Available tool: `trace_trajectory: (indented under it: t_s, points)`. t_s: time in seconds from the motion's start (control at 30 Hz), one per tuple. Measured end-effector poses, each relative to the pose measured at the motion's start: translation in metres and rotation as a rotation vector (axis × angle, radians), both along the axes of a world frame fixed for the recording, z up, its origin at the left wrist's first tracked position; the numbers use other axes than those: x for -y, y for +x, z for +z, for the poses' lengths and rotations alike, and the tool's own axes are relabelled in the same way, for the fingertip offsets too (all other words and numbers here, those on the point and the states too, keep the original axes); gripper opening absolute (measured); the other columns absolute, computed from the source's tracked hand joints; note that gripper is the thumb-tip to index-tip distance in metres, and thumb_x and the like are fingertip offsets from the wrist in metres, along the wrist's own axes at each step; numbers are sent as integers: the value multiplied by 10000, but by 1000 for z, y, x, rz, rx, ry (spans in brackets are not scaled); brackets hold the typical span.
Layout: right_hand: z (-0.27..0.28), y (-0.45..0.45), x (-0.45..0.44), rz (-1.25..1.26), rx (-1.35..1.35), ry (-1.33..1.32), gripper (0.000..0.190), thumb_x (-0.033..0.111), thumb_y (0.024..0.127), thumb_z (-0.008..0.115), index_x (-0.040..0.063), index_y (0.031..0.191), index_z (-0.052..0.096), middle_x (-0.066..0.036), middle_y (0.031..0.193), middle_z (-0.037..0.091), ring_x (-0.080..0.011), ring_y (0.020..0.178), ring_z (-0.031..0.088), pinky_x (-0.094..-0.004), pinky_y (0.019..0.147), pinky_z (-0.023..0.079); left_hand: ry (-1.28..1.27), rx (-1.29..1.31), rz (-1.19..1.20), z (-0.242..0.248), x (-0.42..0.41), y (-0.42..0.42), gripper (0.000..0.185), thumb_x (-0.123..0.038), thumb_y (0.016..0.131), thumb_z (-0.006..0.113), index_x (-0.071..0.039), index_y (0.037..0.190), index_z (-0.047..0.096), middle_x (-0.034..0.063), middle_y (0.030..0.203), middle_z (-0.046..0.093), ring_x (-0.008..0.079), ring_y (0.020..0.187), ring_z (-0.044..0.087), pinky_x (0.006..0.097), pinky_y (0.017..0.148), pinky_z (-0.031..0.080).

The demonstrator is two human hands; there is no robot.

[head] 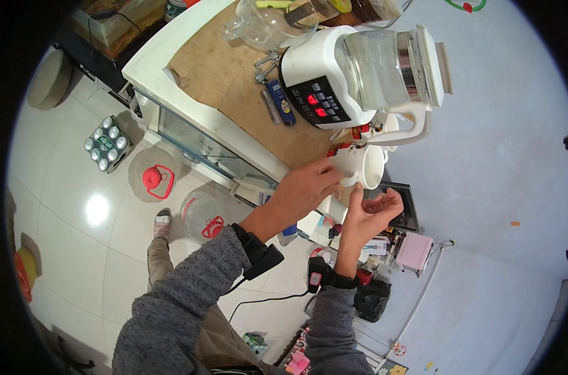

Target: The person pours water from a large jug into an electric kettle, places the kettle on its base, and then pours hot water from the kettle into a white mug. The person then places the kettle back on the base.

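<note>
A white mug (368, 167) with a red printed band stands at the counter's near edge, its handle towards me. My left hand (307, 187) has its fingers and thumb closed at the mug's handle. Beside the mug, my right hand (370, 215) is raised with the thumb up near the rim and the other fingers loosely curled; nothing shows in it. Behind this mug is another white mug (390, 123), partly hidden by the handle of a glass kettle (377, 70). The kettle sits on a white electric base (312, 79) with a lit red display.
On the brown-covered counter (209, 70) lie keys (265, 68) and a blue packet (280, 102), near a clear pitcher (270, 28). Floor items include a pack of cans (105, 144) and large bottles with red handles (158, 180). A pink box (413, 251) stands by the wall.
</note>
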State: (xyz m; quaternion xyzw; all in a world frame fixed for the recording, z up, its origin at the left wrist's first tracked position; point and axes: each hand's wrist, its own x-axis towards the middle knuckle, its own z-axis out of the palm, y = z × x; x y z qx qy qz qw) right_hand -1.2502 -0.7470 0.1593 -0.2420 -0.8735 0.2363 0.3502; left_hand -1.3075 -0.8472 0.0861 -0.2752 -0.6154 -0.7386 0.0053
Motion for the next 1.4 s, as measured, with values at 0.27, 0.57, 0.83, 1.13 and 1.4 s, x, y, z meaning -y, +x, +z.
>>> trace_trajectory:
  t_s: [0.27, 0.57, 0.83, 1.13, 1.4]
  points:
    - [11, -3, -9, 54, 106, 167, 476, 81, 738, 739, 9, 1083, 420, -36, 865, 420, -100, 687, 389, -234, 595, 374, -4, -26, 28, 1, -1, -1, 186, -139, 804, 668, -57, 957, 602, 65, 937, 564, 261, 791, 609, 358, 662, 514]
    - [18, -11, -5, 63, 157, 172, 445, 81, 732, 724, 18, 1051, 420, -30, 862, 418, -98, 679, 378, -240, 606, 374, -2, -17, 23, 0, -1, -1, 195, -125, 816, 669, -31, 979, 616, 81, 945, 585, 262, 781, 603, 343, 649, 499]
    - [17, -17, -6, 81, 160, 187, 425, 53, 729, 708, 17, 1039, 418, -32, 881, 422, -94, 686, 386, -229, 596, 376, 2, 7, 3, 2, 0, -2, 190, -118, 816, 670, -34, 977, 612, 80, 934, 578, 256, 783, 600, 349, 655, 493]
    - [16, -18, 0, 79, 131, 119, 401, 43, 733, 695, 19, 1035, 433, -30, 881, 427, -93, 679, 391, -228, 605, 377, -24, 6, -5, 1, 0, -3, 186, -123, 815, 673, -37, 968, 612, 76, 937, 580, 258, 786, 600, 344, 655, 496]
    - [23, -8, -6, 103, 288, 284, 319, 57, 769, 670, 19, 1012, 468, -14, 812, 427, -78, 643, 377, -223, 573, 356, -17, 3, -4, 1, 0, -2, 175, -109, 804, 675, -38, 954, 620, 73, 936, 582, 252, 781, 602, 336, 653, 502]
